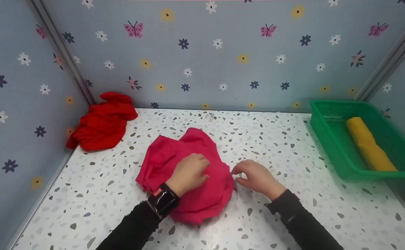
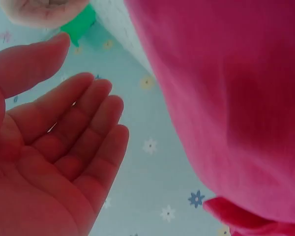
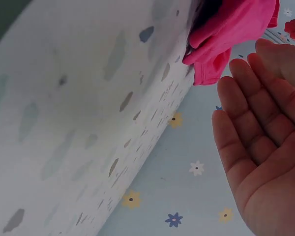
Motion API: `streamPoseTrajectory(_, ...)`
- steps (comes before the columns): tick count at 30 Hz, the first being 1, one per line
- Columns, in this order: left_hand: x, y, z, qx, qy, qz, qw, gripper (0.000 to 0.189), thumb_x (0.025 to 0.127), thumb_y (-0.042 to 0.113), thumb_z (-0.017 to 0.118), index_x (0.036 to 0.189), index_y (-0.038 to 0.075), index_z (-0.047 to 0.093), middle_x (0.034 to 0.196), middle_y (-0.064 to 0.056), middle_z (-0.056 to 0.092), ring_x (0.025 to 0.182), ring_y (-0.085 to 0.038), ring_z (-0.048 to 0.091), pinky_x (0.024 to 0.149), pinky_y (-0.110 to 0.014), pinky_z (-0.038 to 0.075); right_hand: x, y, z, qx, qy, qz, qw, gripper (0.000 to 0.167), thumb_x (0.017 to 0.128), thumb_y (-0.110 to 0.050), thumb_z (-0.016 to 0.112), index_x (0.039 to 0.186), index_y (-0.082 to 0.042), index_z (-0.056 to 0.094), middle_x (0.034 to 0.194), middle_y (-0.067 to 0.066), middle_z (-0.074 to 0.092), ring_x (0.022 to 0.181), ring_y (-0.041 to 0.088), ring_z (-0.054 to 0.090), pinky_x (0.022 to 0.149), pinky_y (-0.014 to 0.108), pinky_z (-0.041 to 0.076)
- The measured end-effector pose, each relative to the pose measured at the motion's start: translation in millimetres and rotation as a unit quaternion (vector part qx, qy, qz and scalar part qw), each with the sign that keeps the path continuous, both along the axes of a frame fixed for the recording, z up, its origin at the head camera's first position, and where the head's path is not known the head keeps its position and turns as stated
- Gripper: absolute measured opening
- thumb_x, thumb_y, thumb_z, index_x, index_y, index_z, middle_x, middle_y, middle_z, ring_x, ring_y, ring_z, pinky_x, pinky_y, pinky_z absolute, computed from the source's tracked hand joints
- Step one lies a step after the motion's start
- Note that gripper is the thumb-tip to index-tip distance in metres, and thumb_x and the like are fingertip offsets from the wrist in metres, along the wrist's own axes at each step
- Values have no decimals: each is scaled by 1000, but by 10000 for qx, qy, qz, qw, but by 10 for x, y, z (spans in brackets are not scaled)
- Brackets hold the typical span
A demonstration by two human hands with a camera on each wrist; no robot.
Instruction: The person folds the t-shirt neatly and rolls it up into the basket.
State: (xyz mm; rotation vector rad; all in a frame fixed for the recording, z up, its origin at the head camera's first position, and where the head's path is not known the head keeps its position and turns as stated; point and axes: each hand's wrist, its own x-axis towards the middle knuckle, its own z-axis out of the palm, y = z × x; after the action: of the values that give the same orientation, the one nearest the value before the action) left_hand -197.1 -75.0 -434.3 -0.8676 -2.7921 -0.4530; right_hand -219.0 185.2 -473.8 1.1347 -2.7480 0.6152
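Observation:
A crumpled pink cloth (image 1: 205,194) lies in a loose heap on the speckled tabletop. Over its middle hovers my left hand (image 1: 190,173), fingers relaxed and slightly bent; the left wrist view shows its palm (image 2: 49,167) with nothing in it and the cloth (image 2: 226,98) beside it. My right hand (image 1: 258,177) is at the cloth's right edge, fingertips close to the rim. In the right wrist view its fingers (image 3: 250,108) are loosely bent and hold nothing, with the pink cloth (image 3: 226,39) just beyond them.
A bunched red cloth (image 1: 101,125) sits at the back left against the patterned wall (image 1: 223,76). On the right stands a green plastic basket (image 1: 334,149) with a rolled yellow cloth (image 1: 371,146) inside. Walls close in the table (image 1: 275,139) at left, back and right.

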Motion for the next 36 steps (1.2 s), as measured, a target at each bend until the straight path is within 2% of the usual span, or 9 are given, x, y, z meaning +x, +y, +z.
streamPoseTrajectory(4,42,75,-74,-196,-83,-234,9995,17,78,16,81,89,7,72,83,-5,63,81,-22,59,74,-35,51,39,-10,-51,149,-86,-48,9998,17,82,-7,77,98,-10,72,91,0,68,91,19,61,80,36,52)
streamPoseTrajectory(9,39,157,-141,-288,-104,-463,9985,16,79,19,80,78,10,67,72,-1,57,76,-21,56,70,-35,49,66,-32,-92,105,-60,-19,9999,16,82,-13,79,96,-11,73,88,-2,67,89,17,60,80,35,51)
streamPoseTrajectory(15,58,277,-183,-403,-377,-537,9970,35,80,35,80,65,15,56,63,5,45,68,-16,51,63,-32,43,71,-46,-106,224,-103,-28,9997,16,82,-13,79,96,-14,72,88,-4,65,91,16,59,81,34,51)
streamPoseTrajectory(23,75,395,-300,-802,-523,-583,9937,41,74,45,82,64,16,54,62,5,45,67,-15,49,62,-31,43,49,-64,-134,374,187,96,9991,19,78,-10,80,94,-12,70,88,-1,63,89,18,58,78,34,51)
streamPoseTrajectory(28,89,416,-355,-878,-441,-575,9935,34,71,33,80,60,15,53,59,5,45,68,-19,52,61,-34,44,28,-96,-159,620,368,43,9974,18,76,-10,77,92,-14,70,86,0,59,85,19,56,72,34,50)
streamPoseTrajectory(31,95,412,-390,-863,-388,-564,9939,30,69,23,77,57,15,51,56,5,43,66,-21,53,59,-35,44,12,-121,-169,707,326,35,9970,17,76,-10,77,91,-15,70,85,0,57,83,19,54,70,34,49)
streamPoseTrajectory(36,92,389,-430,-677,-486,-521,9952,29,69,15,73,54,16,48,53,6,40,61,-20,50,55,-35,42,-19,-147,-173,807,253,-44,9964,18,76,-9,77,91,-17,70,85,-1,57,82,19,53,68,33,48)
